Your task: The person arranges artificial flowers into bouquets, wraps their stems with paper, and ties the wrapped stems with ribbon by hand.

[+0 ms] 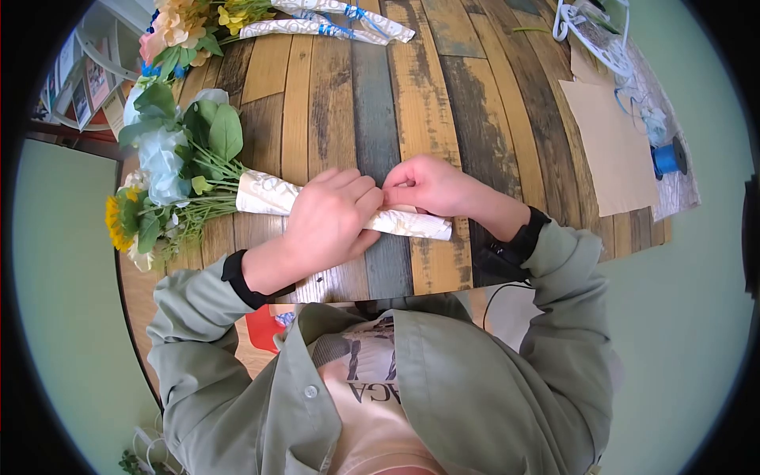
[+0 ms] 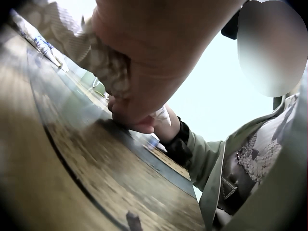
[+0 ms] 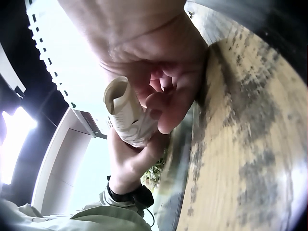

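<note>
A bouquet of pale blue flowers point(image 1: 162, 162) and a sunflower point(image 1: 120, 219) lies on the wooden table, its green stems running into a patterned white paper wrap point(image 1: 265, 194). My left hand point(image 1: 332, 214) grips the rolled wrap around its middle, fingers over the top. Just right of it, my right hand point(image 1: 427, 186) has its fingers curled at the upper edge of the wrap, pinching the paper. In the right wrist view the open end of the paper roll point(image 3: 127, 110) points toward the camera. The left wrist view shows the palm side of my left hand point(image 2: 154, 57) against the paper.
Another bouquet point(image 1: 178, 28) with white wrapped, blue-ribboned stems point(image 1: 324, 30) lies at the back left. At the right are brown paper point(image 1: 613, 146), a blue ribbon spool point(image 1: 670, 158) and a white wire-like object point(image 1: 606, 39). The table's front edge is close to my body.
</note>
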The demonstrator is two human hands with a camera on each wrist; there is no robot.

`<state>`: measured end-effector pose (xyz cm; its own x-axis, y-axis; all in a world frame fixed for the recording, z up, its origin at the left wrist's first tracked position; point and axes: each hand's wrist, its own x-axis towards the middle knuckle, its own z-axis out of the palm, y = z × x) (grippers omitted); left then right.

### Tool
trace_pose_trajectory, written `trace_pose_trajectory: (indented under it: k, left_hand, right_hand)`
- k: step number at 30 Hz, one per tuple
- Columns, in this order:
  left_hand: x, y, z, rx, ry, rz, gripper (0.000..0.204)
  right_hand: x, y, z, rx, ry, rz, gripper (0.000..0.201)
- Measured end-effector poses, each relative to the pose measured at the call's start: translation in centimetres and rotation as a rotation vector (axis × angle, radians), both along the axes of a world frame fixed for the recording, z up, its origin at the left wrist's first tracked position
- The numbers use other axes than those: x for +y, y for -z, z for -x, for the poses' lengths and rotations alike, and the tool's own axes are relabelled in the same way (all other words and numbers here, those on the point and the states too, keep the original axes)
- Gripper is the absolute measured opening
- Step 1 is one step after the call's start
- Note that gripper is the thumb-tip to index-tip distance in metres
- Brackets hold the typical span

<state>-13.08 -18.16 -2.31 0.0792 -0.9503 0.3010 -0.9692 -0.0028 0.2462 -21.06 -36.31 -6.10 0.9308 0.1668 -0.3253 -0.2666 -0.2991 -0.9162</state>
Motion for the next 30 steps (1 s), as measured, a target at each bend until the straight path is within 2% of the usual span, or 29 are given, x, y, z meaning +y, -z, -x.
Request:
trace_pose_trajectory:
  k: [4,6,8,10,11,13,16,17,19,22,25,26,28,30]
  left_hand:
    - [0.3,-0.6,-0.5,0.081,0.014,-0.077,0.033]
    - [0.4,-0.9,-1.1,0.133,0.010,-0.093,0.036]
    - [0.7,-1.2,-1.9,0.375,0.022,-0.018,0.050]
    - [0.9,-1.1,-2.7,0.440,-0.008,-0.056,0.054]
    - [1.0,-0.7,-3.2,0.454,0.018,-0.124,0.054]
    - [0.9,-0.8,-3.7,0.479,0.020,-0.263,0.047]
    - [0.0,-2.2,-4.5,0.519,0.105,-0.386,0.036]
    - [0.0,-2.5,-4.5,0.517,0.108,-0.382,0.036]
    - [0.0,-3.0,-4.2,0.601,0.075,-0.383,0.023]
    - [0.1,-1.9,-4.3,0.517,0.136,-0.331,0.024]
    - [-0.2,-1.4,-4.4,0.555,0.172,-0.214,0.027]
    - [-0.3,-1.6,-4.2,0.552,0.202,-0.210,0.027]
    - [-0.4,-2.2,-4.1,0.606,0.113,-0.299,0.025]
    - [-0.3,-2.4,-4.0,0.608,0.110,-0.324,0.026]
  right_hand:
    - [-0.2,-0.5,0.2,-0.116,0.012,0.108,0.015]
    - [-0.3,-0.9,0.1,-0.186,0.149,0.200,0.016]
    - [0.0,-0.5,0.1,-0.282,0.184,0.241,0.018]
    - [0.6,-0.3,0.5,-0.663,0.128,0.529,0.018]
    - [0.8,-0.3,0.7,-0.673,0.121,0.537,0.018]
    - [1.2,-0.6,0.9,-0.836,0.078,0.759,0.016]
    - [1.5,-1.9,1.2,-0.877,0.023,0.834,0.008]
    - [1.6,-2.0,1.3,-0.877,0.024,0.839,0.008]
    - [1.8,-2.0,1.6,-0.916,-0.046,0.853,0.012]
    - [2.2,-1.7,2.3,-0.929,-0.119,0.908,0.012]
    - [2.5,-2.6,2.7,-0.919,-0.141,0.949,0.013]
    - [2.5,-2.2,2.8,-0.947,-0.125,0.968,0.013]
    - [2.6,-2.2,3.0,-0.963,-0.137,0.999,0.013]
    - [3.0,-2.2,3.2,-0.933,-0.174,1.082,0.012]
